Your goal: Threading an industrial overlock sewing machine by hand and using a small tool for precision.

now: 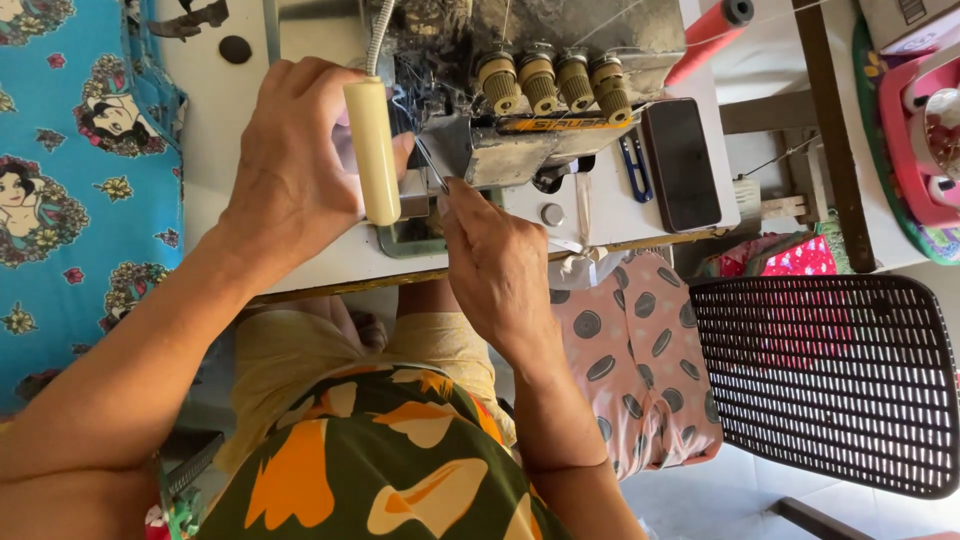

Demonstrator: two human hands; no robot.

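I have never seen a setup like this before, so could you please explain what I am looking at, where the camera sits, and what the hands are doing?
The single picture comes from a camera worn on the person's head, looking down over their lap at a white table. On it stands a worn metal sewing machine with four ribbed tension knobs. The left hand rests against the machine beside a cream cylindrical lamp on a flexible neck. The right hand pinches thin tweezers pointed into the needle area. Also on the table: a dark phone, blue thread snips and a red thread cone. Blue printed fabric lies to the left; a black perforated chair stands to the right.
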